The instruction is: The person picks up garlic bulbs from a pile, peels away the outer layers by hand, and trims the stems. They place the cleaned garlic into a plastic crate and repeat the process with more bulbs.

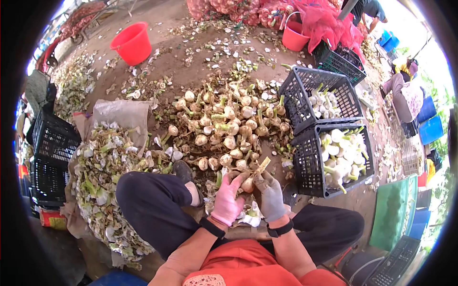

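Note:
Between my two gloved hands is a garlic bulb (pixel 247 185) with a short cut stem that points up and to the right. My left hand (pixel 228 199), in a pink glove, has its fingers closed on the bulb's left side. In a greyish glove, my right hand (pixel 271 198) grips the bulb and stem from the right. Just beyond them lies a heap of unpeeled garlic bulbs (pixel 229 126), roots and stems still on. Cleaned white garlic (pixel 341 157) fills the near black crate (pixel 307 164) to my right.
Another black crate (pixel 298 90) with white garlic stands behind the near one. Peelings (pixel 102 181) pile up at my left beside stacked black crates (pixel 55 133). Two red buckets, one at far left (pixel 132 44) and one at far right (pixel 294 36), stand beyond. People (pixel 403 95) work at the right.

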